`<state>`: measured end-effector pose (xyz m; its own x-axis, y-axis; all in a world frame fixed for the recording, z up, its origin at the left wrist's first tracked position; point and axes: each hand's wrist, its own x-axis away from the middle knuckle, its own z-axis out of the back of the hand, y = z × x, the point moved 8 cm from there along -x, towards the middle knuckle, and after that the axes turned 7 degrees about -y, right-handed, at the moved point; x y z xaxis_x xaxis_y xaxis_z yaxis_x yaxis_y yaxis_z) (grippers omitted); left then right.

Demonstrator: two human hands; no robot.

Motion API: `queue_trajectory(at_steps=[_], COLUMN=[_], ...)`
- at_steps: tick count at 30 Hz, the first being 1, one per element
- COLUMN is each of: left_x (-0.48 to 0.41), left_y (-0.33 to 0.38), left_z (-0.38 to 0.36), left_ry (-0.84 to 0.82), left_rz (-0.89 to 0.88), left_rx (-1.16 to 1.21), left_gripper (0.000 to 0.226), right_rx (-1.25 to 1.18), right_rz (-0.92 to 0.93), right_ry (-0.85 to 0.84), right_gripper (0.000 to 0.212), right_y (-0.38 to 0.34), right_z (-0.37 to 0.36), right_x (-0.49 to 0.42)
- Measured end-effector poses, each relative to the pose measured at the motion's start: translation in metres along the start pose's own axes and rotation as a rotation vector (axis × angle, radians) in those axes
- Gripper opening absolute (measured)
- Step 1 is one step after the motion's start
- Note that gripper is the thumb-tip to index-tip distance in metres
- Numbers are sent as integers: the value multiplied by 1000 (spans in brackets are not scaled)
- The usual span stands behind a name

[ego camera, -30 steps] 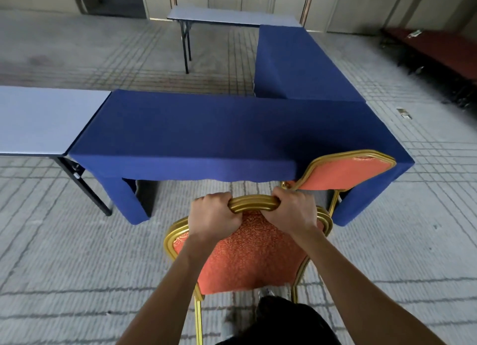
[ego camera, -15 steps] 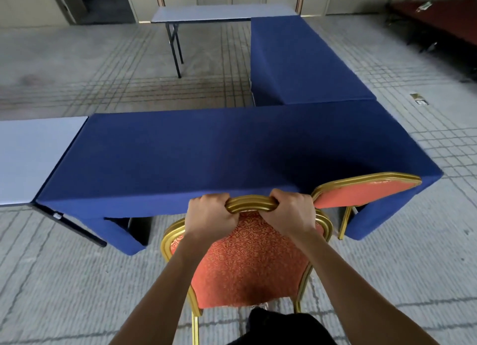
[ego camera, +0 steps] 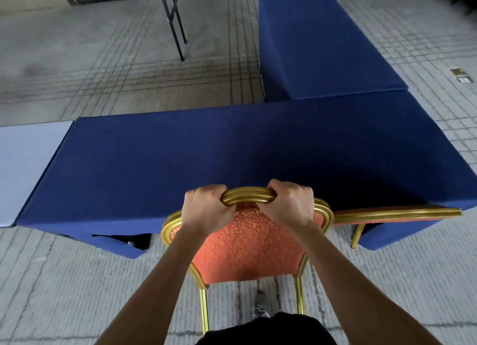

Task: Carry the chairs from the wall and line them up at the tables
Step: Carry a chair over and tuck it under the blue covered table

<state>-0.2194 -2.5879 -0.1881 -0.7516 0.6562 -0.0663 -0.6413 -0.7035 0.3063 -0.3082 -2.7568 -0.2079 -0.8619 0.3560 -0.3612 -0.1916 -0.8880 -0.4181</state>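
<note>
Fingers (ego camera: pixel 213 191) of the left hand (ego camera: pixel 206 211) and the right hand (ego camera: pixel 290 206) are wrapped hard over the gold top rail (ego camera: pixel 247 195) of the chair (ego camera: pixel 247 246), one hand on each side of the rail's crest, knuckles up. That paired grip at the highest point looks chosen for control, as it lets the person steer and square the chair without stooping. The chair has its back to the person at the near long edge of the blue-draped surface (ego camera: pixel 206 151), with its seat out of sight beyond the backrest. Whether its feet are on the floor (ego camera: pixel 77 280) I cannot tell, since the leg ends are hidden. Just beside it on the right, a second chair (ego camera: pixel 397 212) sits tucked against the same edge near the corner, so the held one appears aimed at the next place in the row, with a narrow gap between the two backs. A bare grey surface (ego camera: pixel 28 159) adjoins on the left.
</note>
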Motion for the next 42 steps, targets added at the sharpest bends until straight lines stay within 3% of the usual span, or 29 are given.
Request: queue_trajectory(at_steps=[8, 14, 22, 27, 42], left_x=[-25, -10, 9, 37, 181], left_y=[10, 5, -6, -8, 2], left_z=[-19, -86, -113, -126, -176], left_ry=[171, -5, -177, -354, -514], left_rz=[-110, -55, -53, -14, 63], left_rx=[47, -20, 16, 66, -23], left_gripper=[28, 38, 19, 33, 43], right_rx=[-53, -21, 47, 81, 145], right_rz=[62, 12, -6, -35, -217], right_ry=[43, -177, -206, -348, -731], right_gripper=[27, 36, 28, 30, 43], right_y=[27, 54, 46, 42, 25], right_z=[-10, -57, -62, -76, -104], right_x=[-10, 25, 44, 75, 230])
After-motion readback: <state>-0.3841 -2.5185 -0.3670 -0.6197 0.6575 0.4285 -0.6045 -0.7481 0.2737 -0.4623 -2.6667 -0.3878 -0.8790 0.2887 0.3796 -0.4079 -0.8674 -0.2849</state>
